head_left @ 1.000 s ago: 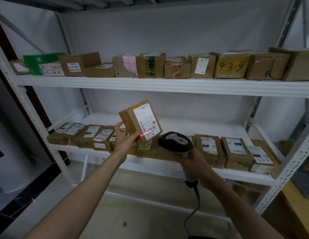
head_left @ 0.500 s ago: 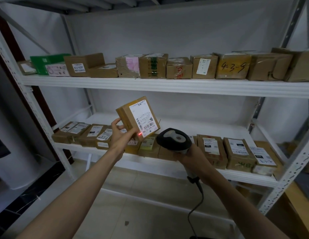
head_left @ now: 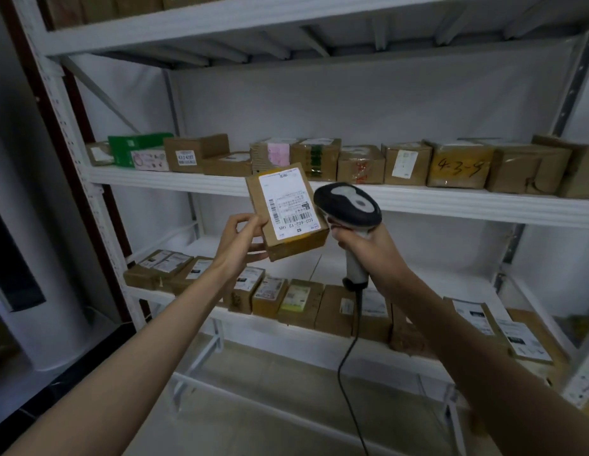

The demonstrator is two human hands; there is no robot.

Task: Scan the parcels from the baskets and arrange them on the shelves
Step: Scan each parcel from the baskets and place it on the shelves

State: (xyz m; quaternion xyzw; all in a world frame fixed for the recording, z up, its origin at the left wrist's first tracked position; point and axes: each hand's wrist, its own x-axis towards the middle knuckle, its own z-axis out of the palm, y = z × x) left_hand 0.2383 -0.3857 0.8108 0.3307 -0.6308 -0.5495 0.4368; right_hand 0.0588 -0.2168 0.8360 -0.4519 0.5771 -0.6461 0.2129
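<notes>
Head view showed a white metal shelving rack (head_left: 451,205) filling the frame, its middle shelf lined edge to edge with brown cardboard parcels (head_left: 408,164) and its lower shelf (head_left: 319,337) carrying another row laid label-up, presumably so their labels could be read at a glance. In front of the rack the person held up a small cardboard parcel (head_left: 286,212) with its white shipping label (head_left: 288,200) turned toward the face and the scanner, likely so the barcode could be read. The left hand (head_left: 243,236) gripped that parcel by its lower left edge, fingers curled behind it and the thumb in front, leaving the label uncovered. Just to the parcel's right, the right hand (head_left: 372,248) was wrapped round the grip of a corded barcode scanner (head_left: 349,205), its head close beside the label.
</notes>
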